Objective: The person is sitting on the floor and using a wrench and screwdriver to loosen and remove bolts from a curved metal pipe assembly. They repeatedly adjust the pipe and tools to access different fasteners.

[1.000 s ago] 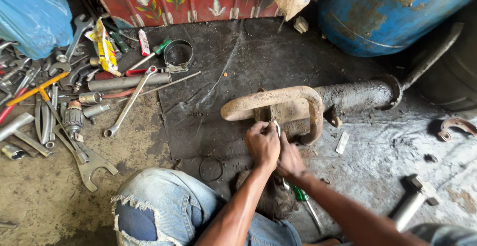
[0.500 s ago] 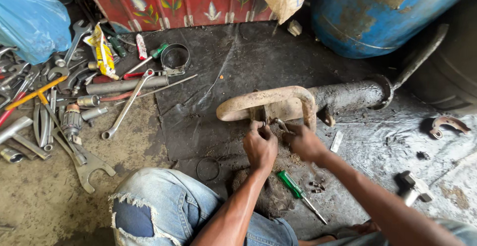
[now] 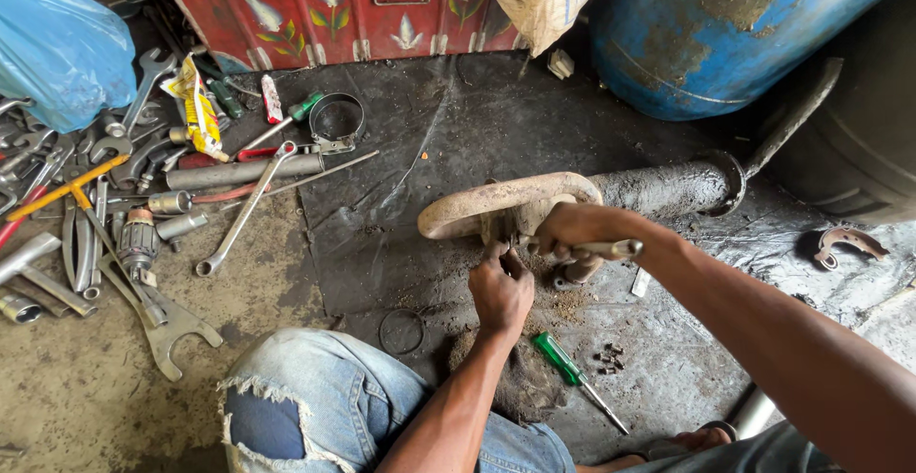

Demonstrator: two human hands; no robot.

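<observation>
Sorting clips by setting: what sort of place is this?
Likely a mechanic's repair workshop: spanners strewn on a grimy floor, a greasy metal part under both hands, and a blue drum.

The scene is lit evenly by soft, diffuse daylight, and only faint, short shadows are cast beneath the left hand (image 3: 501,292) and the right hand (image 3: 572,234). A dull sheen is seen on the dark, oily floor mat (image 3: 429,148) and a brighter gloss on the blue plastic bag (image 3: 57,48), though nothing is burnt out. Focus is held sharply across the centre, while slight wide-angle stretching is noticed at the edges, where the near forearm appears enlarged and a little soft.
</observation>
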